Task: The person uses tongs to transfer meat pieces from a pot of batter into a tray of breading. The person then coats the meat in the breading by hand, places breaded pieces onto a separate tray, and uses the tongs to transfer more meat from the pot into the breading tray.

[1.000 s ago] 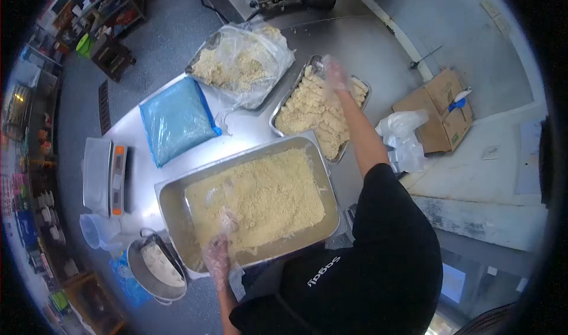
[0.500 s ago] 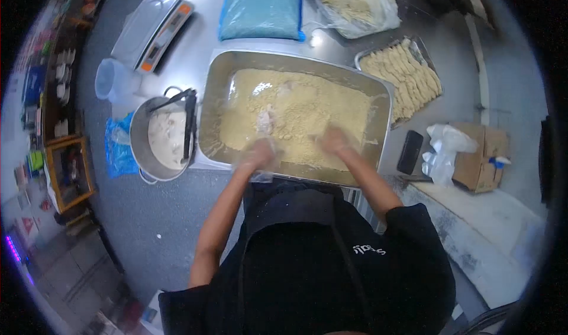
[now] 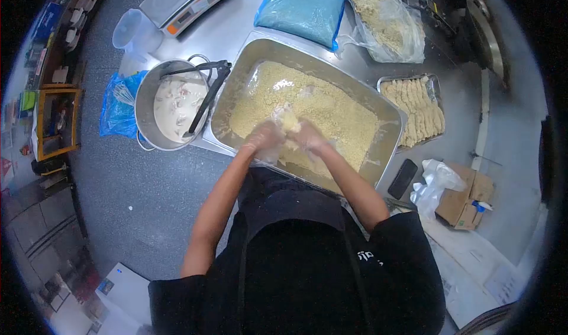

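A deep metal pan (image 3: 331, 63) holds a bed of pale yellow breading crumbs (image 3: 343, 113). Over its near middle, my left hand (image 3: 266, 137) and my right hand (image 3: 308, 137), both in clear plastic gloves, come together around a crumb-coated piece of meat (image 3: 289, 121). Fingers of both hands are curled in on that piece, slightly blurred, and its lower part is hidden by them. Another lump (image 3: 307, 92) lies partly buried in the crumbs farther back.
On the left stands a pot (image 3: 142, 107) of white batter with pieces in it, black tongs (image 3: 208, 104) across its rim. A scale (image 3: 195, 6), a plastic jug (image 3: 133, 33), a blue bag (image 3: 302, 9) and a crumb bag (image 3: 390, 27) surround the pan. Right: a tray of coated strips (image 3: 414, 110), phone (image 3: 403, 178), carton (image 3: 467, 196).
My hands have come together from apart, and the coated piece is now between them above the crumbs. The whole view has turned, so the pan appears tilted.
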A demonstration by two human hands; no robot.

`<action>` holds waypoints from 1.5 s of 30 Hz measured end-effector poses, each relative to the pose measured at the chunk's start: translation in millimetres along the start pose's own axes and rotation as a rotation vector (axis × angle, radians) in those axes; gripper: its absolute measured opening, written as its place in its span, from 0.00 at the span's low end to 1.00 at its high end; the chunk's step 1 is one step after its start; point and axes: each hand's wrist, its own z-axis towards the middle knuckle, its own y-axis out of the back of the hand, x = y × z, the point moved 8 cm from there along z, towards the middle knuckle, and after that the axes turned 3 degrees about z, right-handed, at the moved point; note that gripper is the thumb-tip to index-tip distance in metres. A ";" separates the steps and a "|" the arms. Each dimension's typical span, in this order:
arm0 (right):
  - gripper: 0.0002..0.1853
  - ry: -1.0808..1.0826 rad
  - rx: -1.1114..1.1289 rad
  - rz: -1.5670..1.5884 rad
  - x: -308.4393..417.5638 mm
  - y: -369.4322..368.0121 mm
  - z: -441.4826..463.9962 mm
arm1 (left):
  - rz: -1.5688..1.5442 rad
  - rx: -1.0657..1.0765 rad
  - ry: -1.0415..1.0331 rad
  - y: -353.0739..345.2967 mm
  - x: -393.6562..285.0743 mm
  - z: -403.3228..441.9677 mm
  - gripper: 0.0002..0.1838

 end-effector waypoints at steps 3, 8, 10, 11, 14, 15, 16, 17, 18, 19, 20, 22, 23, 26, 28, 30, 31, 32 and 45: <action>0.24 0.161 -0.220 -0.310 21.6 22.4 20.3 | 0.044 -0.506 -0.111 -15.7 81.4 6.4 0.15; 0.14 0.646 -0.575 -1.201 14.7 -1.1 96.3 | 0.203 -0.760 0.136 77.9 40.9 -64.7 0.18; 0.13 0.510 -0.188 -0.800 75.7 -13.9 75.8 | -0.073 -0.965 -0.032 87.9 39.0 -90.0 0.19; 0.14 0.661 -0.255 -0.831 71.0 -26.7 79.3 | 0.015 -0.908 0.045 83.0 39.8 -88.5 0.20; 0.20 0.863 -0.383 -0.899 50.5 -55.0 81.6 | 0.187 -0.836 0.167 74.0 35.6 -85.6 0.21; 0.22 0.764 -0.385 -0.910 45.2 -56.8 76.9 | 0.189 -0.891 0.136 78.7 29.5 -87.2 0.20; 0.25 0.670 -0.380 -0.922 49.9 -54.2 78.3 | 0.189 -0.947 0.113 87.8 26.3 -87.2 0.20; 0.26 0.664 -0.359 -0.885 55.1 -52.6 89.4 | 0.171 -0.931 0.138 94.4 30.4 -81.9 0.19; 0.26 0.641 -0.323 -0.844 50.5 -54.6 92.9 | 0.145 -0.894 0.170 92.6 31.7 -82.1 0.18; 0.26 0.601 -0.286 -0.803 39.6 -58.3 86.3 | 0.113 -0.844 0.196 82.5 31.2 -86.0 0.17; 0.26 0.484 -0.228 -0.768 48.2 -53.5 84.0 | 0.171 -0.822 0.236 81.1 32.6 -85.1 0.16; 0.26 0.261 -0.126 -0.690 66.7 -44.5 87.1 | 0.163 -0.853 0.222 81.2 33.6 -84.9 0.16; 0.26 0.343 -0.186 -0.635 64.8 -42.3 91.7 | 0.163 -0.868 0.217 82.0 35.2 -82.8 0.17; 0.27 0.511 -0.328 -0.570 58.0 -46.6 93.8 | 0.304 -0.839 0.195 79.8 32.8 -78.6 0.17; 0.30 0.521 -0.381 -0.697 59.6 -45.1 91.0 | 0.229 -0.761 0.226 76.4 30.2 -84.8 0.15; 0.34 0.551 -0.352 -0.769 30.5 -47.2 110.6 | 0.174 -0.741 0.222 86.7 26.4 -81.1 0.14; 0.35 0.506 -0.295 -0.764 18.4 -48.7 111.5 | 0.148 -0.737 0.218 86.4 25.8 -83.5 0.14; 0.36 0.460 -0.239 -0.758 10.4 -49.4 109.4 | 0.125 -0.736 0.215 87.6 27.3 -86.0 0.13; 0.28 0.112 0.122 -0.198 -22.9 36.2 -16.8 | 0.433 -0.727 -0.063 57.2 30.4 -67.1 0.15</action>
